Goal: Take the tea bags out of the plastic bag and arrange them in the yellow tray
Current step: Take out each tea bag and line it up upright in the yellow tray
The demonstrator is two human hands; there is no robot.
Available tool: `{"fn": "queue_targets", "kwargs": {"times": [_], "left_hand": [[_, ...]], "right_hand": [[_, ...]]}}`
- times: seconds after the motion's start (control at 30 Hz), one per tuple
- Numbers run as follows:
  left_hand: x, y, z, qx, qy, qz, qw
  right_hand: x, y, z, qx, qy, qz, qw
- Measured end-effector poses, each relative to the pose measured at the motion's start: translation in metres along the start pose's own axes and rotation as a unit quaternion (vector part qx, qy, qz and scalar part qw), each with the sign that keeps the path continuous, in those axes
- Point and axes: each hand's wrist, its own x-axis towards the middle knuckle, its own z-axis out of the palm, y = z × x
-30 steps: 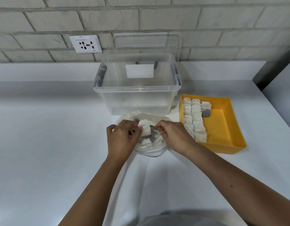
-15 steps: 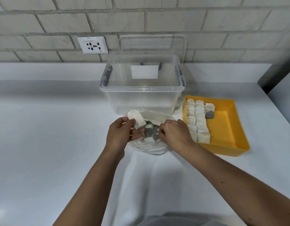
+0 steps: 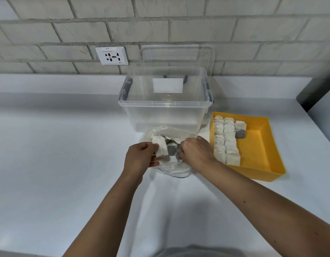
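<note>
White counter [image 3: 67, 164], tea bag [image 3: 161, 148] nearly upright.

I couldn't see the fingertips of the right hand [image 3: 195, 152] inside the plastic bag [image 3: 177, 131], nor read the socket [image 3: 111, 56] print.

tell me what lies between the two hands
Head view: the open plastic bag, holding grey tea bags and the white tea bags the left hand pinches.

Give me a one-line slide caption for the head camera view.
Left hand holds tea bags over the plastic bag while the right hand reaches inside, beside the partly filled yellow tray.
</note>
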Motion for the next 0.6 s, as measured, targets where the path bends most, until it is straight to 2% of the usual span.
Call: {"fn": "queue_targets", "kwargs": {"times": [0.07,0.13,0.23,0.3,0.47,0.6], "left_hand": [[0.001,0.000,-0.002,-0.005,0.003,-0.006,1.000],[0.002,0.001,-0.003,-0.002,0.003,-0.013,1.000],[0.003,-0.001,0.000,0.012,-0.016,-0.025,1.000],[0.001,0.000,0.005,-0.001,-0.036,-0.035,0.999],[-0.004,0.006,0.014,-0.073,-0.073,-0.070,0.992],[-0.005,0.006,0.014,-0.074,-0.088,-0.082,0.990]], "right_hand": [[-0.003,0.005,-0.003,0.025,0.022,-0.001,0.999],[-0.009,0.013,-0.003,0.095,0.109,-0.014,0.989],[-0.018,0.017,-0.008,0.204,0.260,-0.043,0.943],[-0.023,0.016,-0.012,0.218,0.317,-0.071,0.920],[-0.032,0.017,0.002,0.212,0.319,-0.139,0.913],[-0.034,0.018,0.009,0.205,0.312,-0.179,0.910]]}}
